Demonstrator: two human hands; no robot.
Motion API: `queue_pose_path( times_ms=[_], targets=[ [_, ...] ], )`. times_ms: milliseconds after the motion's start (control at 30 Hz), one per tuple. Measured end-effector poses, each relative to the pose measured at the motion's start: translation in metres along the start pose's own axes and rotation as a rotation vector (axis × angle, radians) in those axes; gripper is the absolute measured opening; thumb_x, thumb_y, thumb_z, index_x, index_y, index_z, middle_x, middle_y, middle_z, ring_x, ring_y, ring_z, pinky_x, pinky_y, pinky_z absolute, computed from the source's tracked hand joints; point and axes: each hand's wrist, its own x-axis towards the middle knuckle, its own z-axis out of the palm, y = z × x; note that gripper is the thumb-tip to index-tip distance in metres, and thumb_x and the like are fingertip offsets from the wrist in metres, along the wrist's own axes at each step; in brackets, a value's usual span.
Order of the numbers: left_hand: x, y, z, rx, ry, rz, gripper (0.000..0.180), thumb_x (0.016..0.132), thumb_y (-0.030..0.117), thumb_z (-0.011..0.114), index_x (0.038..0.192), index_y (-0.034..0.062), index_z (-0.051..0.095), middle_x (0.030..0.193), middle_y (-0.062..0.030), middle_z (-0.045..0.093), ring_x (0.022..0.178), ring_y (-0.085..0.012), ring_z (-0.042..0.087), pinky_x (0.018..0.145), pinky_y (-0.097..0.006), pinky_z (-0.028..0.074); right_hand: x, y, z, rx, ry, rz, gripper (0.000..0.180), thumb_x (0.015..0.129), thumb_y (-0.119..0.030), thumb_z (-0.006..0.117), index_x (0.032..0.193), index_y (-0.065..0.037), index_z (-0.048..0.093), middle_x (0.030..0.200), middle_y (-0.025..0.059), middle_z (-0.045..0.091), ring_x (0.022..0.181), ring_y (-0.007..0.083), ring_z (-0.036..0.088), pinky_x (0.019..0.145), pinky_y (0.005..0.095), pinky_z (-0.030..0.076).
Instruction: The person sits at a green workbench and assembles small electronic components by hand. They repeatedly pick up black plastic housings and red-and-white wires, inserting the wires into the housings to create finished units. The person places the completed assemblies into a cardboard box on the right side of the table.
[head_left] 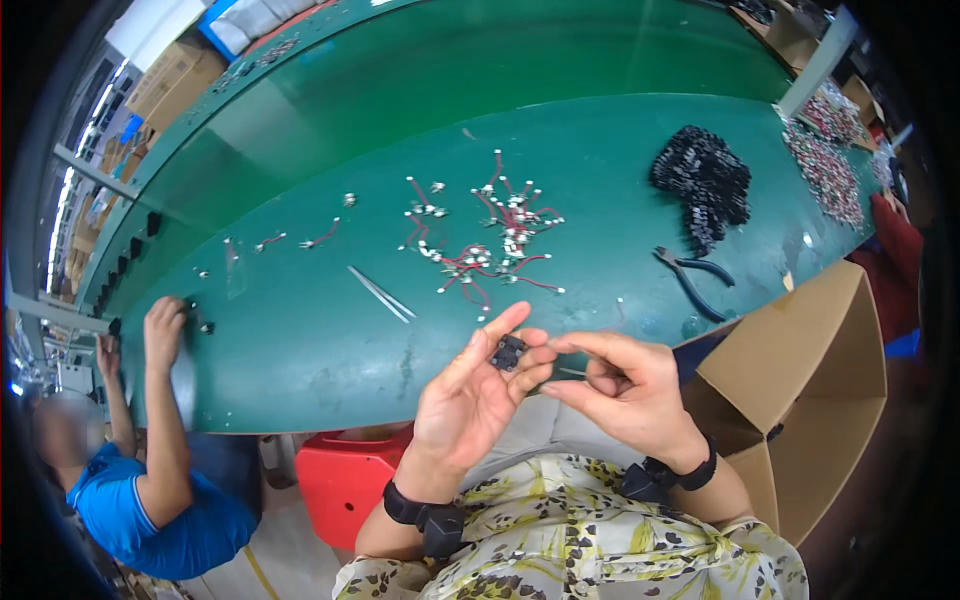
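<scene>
My left hand (470,400) is turned palm up in front of my body, with a small black square plastic part (508,352) held at its fingers. Close beside it, my right hand (630,385) has thumb and index finger curved toward the part, their tips a little apart. A thin pale sliver (573,372) shows between those fingers; its kind is too small to tell. Beyond my hands, several red-wired small connectors (515,225) lie in a loose heap on the green table (330,370). Metal tweezers (382,294) rest left of the heap.
Dark-handled pliers (692,283) lie at the right, below a pile of black parts (705,180). Farther right is a heap of red and white pieces (828,170). An open cardboard box (790,390) stands by my right arm. Another person (160,490) works at the left; a red stool (350,480) is nearby.
</scene>
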Motion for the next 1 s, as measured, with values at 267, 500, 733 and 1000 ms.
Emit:
queue_pose_path(
  times_ms=[267, 500, 733, 1000],
  targets=[
    [0.009, -0.020, 0.022, 0.062, -0.053, -0.059, 0.054, 0.103, 0.028, 0.040, 0.145, -0.0044, 0.029, 0.133, -0.0218, 0.049, 0.122, -0.0308, 0.053, 0.103, -0.039, 0.045, -0.002, 0.017, 0.000, -0.111, 0.075, -0.082, 0.044, 0.074, -0.007, 0.079, 0.116, -0.003, 0.066, 0.082, 0.0055, 0.070, 0.053, 0.0055, 0.045, 0.050, 0.0203, 0.040],
    [0.005, -0.012, -0.001, 0.269, -0.085, -0.123, 0.047, 0.101, 0.016, 0.048, 0.142, -0.0016, 0.037, 0.124, -0.0142, 0.058, 0.115, -0.0228, 0.058, 0.095, -0.035, 0.051, 0.003, 0.017, -0.020, -0.078, -0.105, -0.043, 0.042, 0.075, -0.009, 0.078, 0.115, -0.005, 0.067, 0.064, 0.0011, 0.057, 0.049, 0.0048, 0.039, 0.046, 0.0220, 0.034],
    [0.006, -0.012, -0.003, 0.283, 0.034, -0.076, 0.047, 0.098, 0.016, 0.055, 0.140, 0.0016, 0.043, 0.120, -0.0103, 0.060, 0.106, -0.0184, 0.060, 0.092, -0.033, 0.051, 0.012, 0.019, -0.017, 0.111, -0.191, 0.144, 0.034, 0.080, -0.015, 0.079, 0.110, -0.003, 0.067, 0.059, -0.0060, 0.045, 0.053, 0.0015, 0.037, 0.046, 0.0220, 0.031],
    [0.004, -0.014, -0.011, 1.219, 0.028, 0.813, 0.044, 0.070, 0.004, 0.082, 0.112, 0.0045, 0.068, 0.121, -0.0128, 0.057, 0.107, -0.0206, 0.057, 0.085, -0.034, 0.051, 0.025, 0.006, -0.004, 0.656, -0.308, 0.587, 0.025, 0.092, -0.020, 0.069, 0.108, 0.000, 0.064, 0.090, -0.0012, 0.066, 0.077, 0.0015, 0.054, 0.064, 0.0188, 0.042]
  ],
)
